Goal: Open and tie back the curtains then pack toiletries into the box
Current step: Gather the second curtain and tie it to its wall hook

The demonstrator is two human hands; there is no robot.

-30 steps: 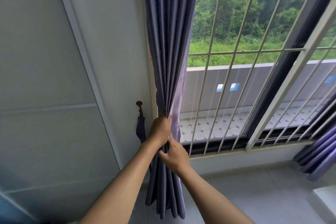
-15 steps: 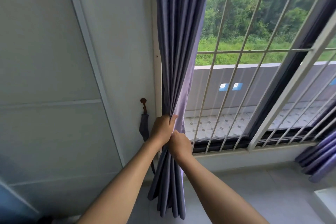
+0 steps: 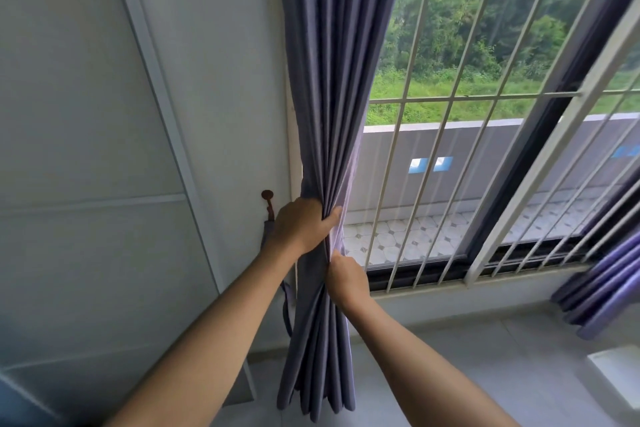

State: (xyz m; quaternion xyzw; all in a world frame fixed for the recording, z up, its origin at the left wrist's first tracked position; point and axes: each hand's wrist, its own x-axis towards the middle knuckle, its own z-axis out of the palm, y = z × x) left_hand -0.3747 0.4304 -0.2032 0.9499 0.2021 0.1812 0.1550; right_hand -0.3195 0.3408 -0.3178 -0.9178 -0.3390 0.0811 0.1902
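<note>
The purple-grey left curtain (image 3: 332,80) hangs gathered in tight folds at the left edge of the barred window. My left hand (image 3: 301,225) is wrapped around the bundle at about sill height, squeezing the folds together. Just below it, my right hand (image 3: 346,279) pinches the curtain's right edge. On the wall behind my left wrist is a brown hook (image 3: 267,196) with a grey tie-back strap (image 3: 286,305) hanging from it, mostly hidden by my arm. The right curtain (image 3: 602,291) shows at the far right edge.
White window bars (image 3: 446,135) and a white frame post (image 3: 540,156) stand behind the curtain, above a white sill (image 3: 450,291). A panelled white wall (image 3: 104,149) fills the left. A white object's corner (image 3: 616,374) sits at the lower right on the grey floor.
My left hand has kept its grip on the gathered curtain. My right hand has slid a little lower on the curtain's edge. The view has shifted left.
</note>
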